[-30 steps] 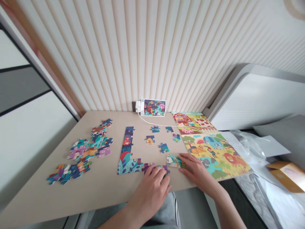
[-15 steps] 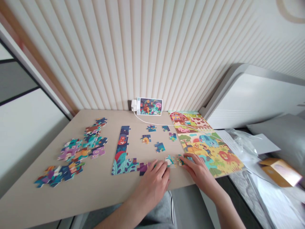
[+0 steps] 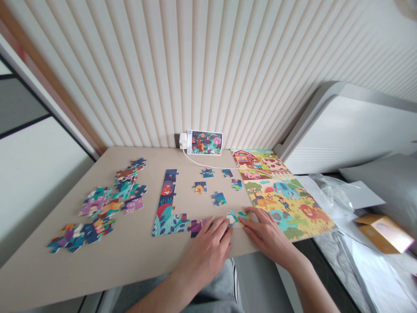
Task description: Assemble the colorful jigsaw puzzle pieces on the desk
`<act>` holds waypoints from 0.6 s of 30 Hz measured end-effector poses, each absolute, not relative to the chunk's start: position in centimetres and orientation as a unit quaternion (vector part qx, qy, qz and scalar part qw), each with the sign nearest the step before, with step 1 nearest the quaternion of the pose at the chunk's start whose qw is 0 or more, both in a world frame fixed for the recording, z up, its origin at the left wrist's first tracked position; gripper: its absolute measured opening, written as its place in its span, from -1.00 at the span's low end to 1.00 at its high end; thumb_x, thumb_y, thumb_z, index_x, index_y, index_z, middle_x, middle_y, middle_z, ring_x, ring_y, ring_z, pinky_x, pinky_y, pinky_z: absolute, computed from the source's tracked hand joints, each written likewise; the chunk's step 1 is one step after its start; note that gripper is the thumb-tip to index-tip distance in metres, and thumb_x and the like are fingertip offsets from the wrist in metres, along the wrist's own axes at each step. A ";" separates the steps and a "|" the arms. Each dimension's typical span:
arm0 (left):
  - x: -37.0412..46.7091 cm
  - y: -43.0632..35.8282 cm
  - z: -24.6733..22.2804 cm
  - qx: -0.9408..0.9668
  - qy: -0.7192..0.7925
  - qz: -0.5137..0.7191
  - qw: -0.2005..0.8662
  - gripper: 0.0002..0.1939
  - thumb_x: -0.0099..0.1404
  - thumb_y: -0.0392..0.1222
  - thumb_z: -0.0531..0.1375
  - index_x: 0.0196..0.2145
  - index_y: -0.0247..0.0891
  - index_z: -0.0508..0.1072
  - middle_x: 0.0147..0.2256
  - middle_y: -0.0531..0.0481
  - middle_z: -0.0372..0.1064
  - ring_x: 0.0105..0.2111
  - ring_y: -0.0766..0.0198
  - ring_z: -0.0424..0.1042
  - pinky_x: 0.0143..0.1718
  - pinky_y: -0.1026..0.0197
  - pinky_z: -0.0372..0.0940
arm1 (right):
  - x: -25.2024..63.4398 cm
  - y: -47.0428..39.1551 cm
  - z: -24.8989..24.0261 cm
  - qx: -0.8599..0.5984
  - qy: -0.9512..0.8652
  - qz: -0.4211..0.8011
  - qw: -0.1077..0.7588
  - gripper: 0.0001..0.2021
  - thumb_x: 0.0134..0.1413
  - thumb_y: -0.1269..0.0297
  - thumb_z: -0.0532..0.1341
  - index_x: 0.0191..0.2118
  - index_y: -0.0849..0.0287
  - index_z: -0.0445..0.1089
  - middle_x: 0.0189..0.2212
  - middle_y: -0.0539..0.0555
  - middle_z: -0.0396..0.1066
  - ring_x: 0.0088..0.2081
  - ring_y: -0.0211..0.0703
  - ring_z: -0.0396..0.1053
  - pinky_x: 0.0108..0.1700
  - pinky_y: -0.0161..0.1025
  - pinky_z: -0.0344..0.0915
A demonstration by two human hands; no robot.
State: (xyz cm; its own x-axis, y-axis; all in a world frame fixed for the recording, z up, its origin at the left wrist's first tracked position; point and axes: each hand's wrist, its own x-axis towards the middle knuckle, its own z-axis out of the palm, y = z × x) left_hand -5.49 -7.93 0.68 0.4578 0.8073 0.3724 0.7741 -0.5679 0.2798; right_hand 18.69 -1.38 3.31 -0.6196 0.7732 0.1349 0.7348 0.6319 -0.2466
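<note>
A partly joined jigsaw puzzle [image 3: 169, 224] lies on the table, with a left column and a bottom row reaching under my hands. My left hand [image 3: 213, 239] rests flat on the bottom row, fingers together but stretched out, hiding some pieces. At the row's right end, my right hand [image 3: 267, 232] has its thumb and index finger on a teal and yellow puzzle piece [image 3: 243, 214], touching the piece with a white shape [image 3: 231, 218]. Several loose pieces, among them a blue one [image 3: 218, 198] and one with an orange crescent [image 3: 200, 188], lie inside the frame.
Heaps of loose pieces [image 3: 96, 202] lie at the left of the table [image 3: 137, 265]. A picture card [image 3: 206, 142] leans at the back beside a white charger [image 3: 183, 141], whose cable crosses the table. Finished animal puzzles [image 3: 286, 204] lie at the right, with an orange box [image 3: 384, 232] beyond.
My right hand has moved left with its puzzle piece, closing the gap to the row's end. My left hand has stayed in place on the row.
</note>
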 end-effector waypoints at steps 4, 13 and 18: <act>-7.8 -8.7 1.1 0.835 0.492 0.244 0.021 -0.60 0.43 -0.23 0.11 0.20 -0.25 0.35 0.23 -0.16 0.28 0.25 0.02 0.23 0.30 -0.13 0.12 | 18.1 -1.3 3.2 -0.428 -0.886 0.099 0.149 -0.65 0.32 0.19 0.18 0.17 -0.06 0.40 0.28 0.13 0.24 0.25 0.09 0.25 0.27 0.14 0.20; -10.2 -8.4 1.1 0.817 0.510 0.264 0.053 -0.56 0.33 -0.20 0.26 0.14 -0.23 0.38 0.07 -0.16 0.41 0.13 0.00 0.33 0.24 -0.17 0.21 | 17.3 -0.2 1.5 -0.382 -0.892 0.147 0.191 -0.66 0.33 0.22 0.19 0.17 -0.05 0.42 0.15 0.12 0.41 0.20 0.05 0.31 0.24 0.10 0.27; -9.3 -7.8 1.1 0.816 0.507 0.266 0.080 -0.65 0.34 -0.26 0.26 0.07 -0.21 0.41 0.00 -0.11 0.44 0.08 0.05 0.36 0.21 -0.11 0.22 | 17.6 -0.3 1.3 -0.382 -0.890 0.149 0.196 -0.69 0.34 0.23 0.17 0.14 -0.04 0.45 0.13 0.13 0.42 0.15 0.04 0.36 0.19 0.06 0.33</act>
State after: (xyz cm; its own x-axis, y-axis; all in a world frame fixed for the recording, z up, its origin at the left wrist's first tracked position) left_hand -9.32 -7.76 1.10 0.3439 0.8699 0.3535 0.7851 -0.4729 0.4000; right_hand 17.56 -0.29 1.34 -0.6306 0.7395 0.2354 0.6221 0.6630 -0.4164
